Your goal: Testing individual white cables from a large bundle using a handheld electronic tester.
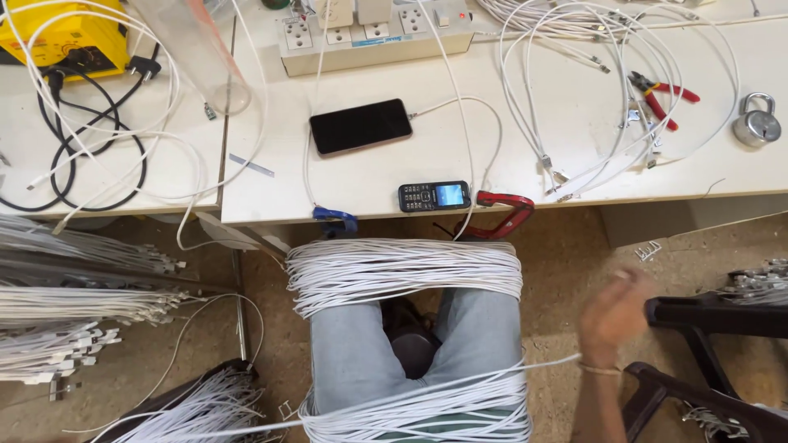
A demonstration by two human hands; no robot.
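The person's right hand (614,310) is raised out to the right of the lap, blurred with motion, so I cannot tell how far the fingers are parted or whether they pinch anything. A single white cable (542,366) runs from the wrist area leftward to the lower bundle of white cables (414,414) lying across the thighs near the bottom edge. The left hand is out of sight.

A second, thicker bundle of white cables (404,271) is draped over the knees, just under the edge of the table (574,123), well to the left of the hand and above the lower bundle. Between the two bundles the light blue trousers (349,353) show.

At the table edge, a blue clamp (335,220) and a red clamp (502,215) sit just above the upper bundle. On the table lie a small keypad phone (434,196) with a lit screen, a black smartphone (360,126) with a cable plugged in, a white power strip (373,33), loose white cables (591,90), red-handled pliers (663,98) and a silver padlock (756,121). A yellow device (61,37) stands at the far left with black cords (90,156) coiled before it.

More cable bundles (74,312) hang at the left, and a dark plastic chair (706,361) stands just right of the hand.
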